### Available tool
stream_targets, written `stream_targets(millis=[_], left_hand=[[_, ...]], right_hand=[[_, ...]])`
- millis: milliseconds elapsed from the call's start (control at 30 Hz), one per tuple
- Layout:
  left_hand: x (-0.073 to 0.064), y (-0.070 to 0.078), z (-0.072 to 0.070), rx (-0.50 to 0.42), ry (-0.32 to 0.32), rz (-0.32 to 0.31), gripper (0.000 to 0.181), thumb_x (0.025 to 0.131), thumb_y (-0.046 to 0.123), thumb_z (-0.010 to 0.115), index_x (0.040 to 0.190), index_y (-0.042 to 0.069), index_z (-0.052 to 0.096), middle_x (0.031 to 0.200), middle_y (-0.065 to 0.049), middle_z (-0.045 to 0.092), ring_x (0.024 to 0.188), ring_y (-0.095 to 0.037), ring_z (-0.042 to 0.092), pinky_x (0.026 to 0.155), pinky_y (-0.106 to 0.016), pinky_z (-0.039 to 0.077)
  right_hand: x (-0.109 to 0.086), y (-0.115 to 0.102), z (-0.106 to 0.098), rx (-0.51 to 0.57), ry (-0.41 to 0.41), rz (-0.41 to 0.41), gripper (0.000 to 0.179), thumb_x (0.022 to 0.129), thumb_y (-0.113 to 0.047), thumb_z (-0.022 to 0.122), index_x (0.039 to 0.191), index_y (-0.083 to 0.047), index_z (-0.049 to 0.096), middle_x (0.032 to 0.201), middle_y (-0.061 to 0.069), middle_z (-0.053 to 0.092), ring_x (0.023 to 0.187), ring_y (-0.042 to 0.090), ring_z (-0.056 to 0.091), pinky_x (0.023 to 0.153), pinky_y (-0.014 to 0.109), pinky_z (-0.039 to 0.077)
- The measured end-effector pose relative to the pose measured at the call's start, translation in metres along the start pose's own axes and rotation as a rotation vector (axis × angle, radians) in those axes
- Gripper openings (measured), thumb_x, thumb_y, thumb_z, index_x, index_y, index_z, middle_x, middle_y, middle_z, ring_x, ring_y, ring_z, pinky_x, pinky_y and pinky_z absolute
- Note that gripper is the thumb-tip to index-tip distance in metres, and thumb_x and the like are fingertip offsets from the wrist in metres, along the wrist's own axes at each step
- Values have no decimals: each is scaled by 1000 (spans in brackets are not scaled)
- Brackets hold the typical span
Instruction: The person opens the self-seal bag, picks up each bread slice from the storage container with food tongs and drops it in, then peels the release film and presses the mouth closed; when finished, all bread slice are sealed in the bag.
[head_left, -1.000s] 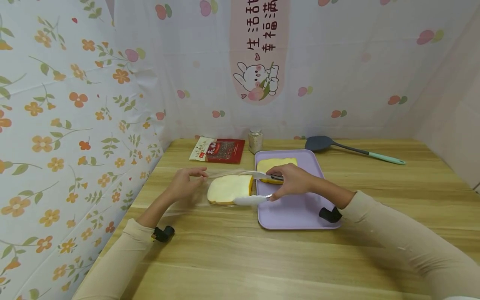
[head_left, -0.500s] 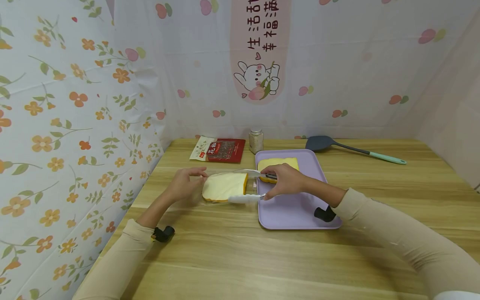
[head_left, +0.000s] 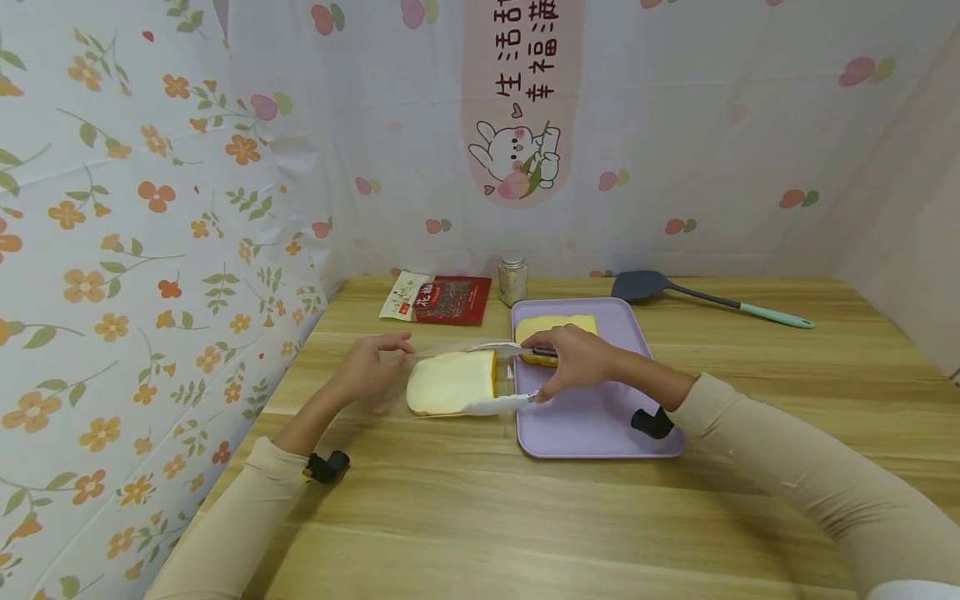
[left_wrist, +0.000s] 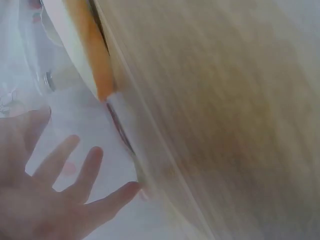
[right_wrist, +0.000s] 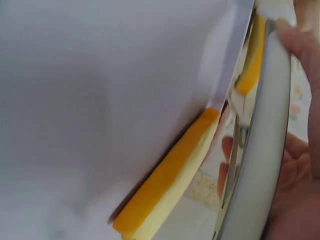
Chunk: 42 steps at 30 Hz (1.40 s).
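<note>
My right hand (head_left: 573,360) grips a pair of tongs (head_left: 501,405) with white tips and metal arms. The tips reach along both sides of a pale, orange-crusted bread slice (head_left: 452,382). Clear thin plastic (head_left: 506,377) surrounds the slice, just left of the lilac tray (head_left: 600,429). My left hand (head_left: 369,367) is at the left end of the slice. In the left wrist view its fingers (left_wrist: 87,172) spread apart, with one fingertip right at the plastic edge. A second bread slice (head_left: 557,325) lies on the tray's far part, partly hidden by my right hand.
Behind the bread lie a red-and-white spice packet (head_left: 450,300) and a small lidded jar (head_left: 513,282). A dark spatula (head_left: 641,286) with a mint handle lies at the back right. Patterned cloth (head_left: 420,100) hangs behind the wooden table (head_left: 480,525).
My right hand, the tongs and the bread slice have shifted slightly left over the last second. In the latest half second the bread has tilted a little. My left hand has stayed nearly still.
</note>
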<state>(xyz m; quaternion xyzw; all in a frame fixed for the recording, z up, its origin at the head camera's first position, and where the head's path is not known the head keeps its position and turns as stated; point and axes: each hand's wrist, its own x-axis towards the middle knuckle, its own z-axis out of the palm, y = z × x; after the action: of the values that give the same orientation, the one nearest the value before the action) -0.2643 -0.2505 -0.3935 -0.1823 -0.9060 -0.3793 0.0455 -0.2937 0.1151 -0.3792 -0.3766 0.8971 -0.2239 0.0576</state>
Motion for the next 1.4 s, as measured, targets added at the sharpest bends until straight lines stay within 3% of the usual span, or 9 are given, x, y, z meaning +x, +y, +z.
stream_targets(millis=[233, 567, 700, 833, 1000, 1133, 1267, 1400], left_hand=[[1, -1, -1, 11, 8, 13, 12, 95, 9, 66, 101, 2, 74, 134, -21, 59, 132, -40, 49, 107, -54, 38], [1, -3, 0, 24, 17, 47, 12, 94, 4, 65, 101, -1, 74, 132, -20, 61, 130, -40, 51, 107, -56, 37], [1, -3, 0, 15, 29, 70, 11, 94, 4, 66, 100, -2, 73, 131, -23, 61, 127, -41, 53, 105, -57, 39], [1, -3, 0, 14, 33, 75, 12, 94, 5, 66, 99, -2, 73, 130, -23, 62, 126, -41, 54, 102, -55, 42], [1, -5, 1, 18, 25, 59, 13, 96, 8, 64, 100, 1, 74, 132, -21, 61, 126, -39, 55, 93, -51, 47], [1, -6, 2, 17, 28, 64, 12, 96, 7, 64, 98, 2, 74, 130, -21, 62, 123, -39, 57, 95, -53, 48], [0, -4, 2, 0, 27, 46, 12, 95, 6, 63, 98, 0, 74, 131, -22, 62, 121, -41, 58, 98, -55, 46], [-1, -3, 2, -3, 28, 30, 13, 96, 6, 63, 99, -1, 73, 132, -25, 59, 124, -43, 56, 101, -57, 43]], right_hand=[[-1, 3, -2, -23, -17, -7, 87, 62, -52, 89, 133, -9, 62, 128, 1, 65, 115, 21, 59, 96, 45, 47], [-1, 2, 4, 43, 53, 43, 86, 64, -52, 89, 129, -3, 62, 125, 8, 67, 111, 21, 62, 94, 44, 50], [-1, -2, 2, 49, 52, 63, 86, 64, -52, 89, 128, -2, 62, 123, 8, 68, 108, 21, 63, 91, 43, 51], [1, -4, 1, 36, 38, 73, 87, 64, -51, 89, 131, -3, 61, 127, 8, 66, 115, 23, 61, 96, 44, 49], [2, -4, 2, 8, 40, 46, 90, 64, -53, 89, 134, -6, 60, 132, 6, 63, 120, 26, 58, 100, 47, 46], [4, -3, 5, -5, 35, 29, 89, 65, -54, 88, 135, -7, 59, 133, 4, 63, 119, 25, 57, 100, 47, 46], [6, -4, 6, -38, 21, 44, 90, 64, -56, 87, 136, -10, 59, 129, 3, 64, 111, 24, 58, 91, 43, 49], [4, -6, 3, -89, 5, 65, 91, 63, -59, 86, 138, -15, 58, 111, 2, 68, 97, 22, 55, 73, 36, 47]])
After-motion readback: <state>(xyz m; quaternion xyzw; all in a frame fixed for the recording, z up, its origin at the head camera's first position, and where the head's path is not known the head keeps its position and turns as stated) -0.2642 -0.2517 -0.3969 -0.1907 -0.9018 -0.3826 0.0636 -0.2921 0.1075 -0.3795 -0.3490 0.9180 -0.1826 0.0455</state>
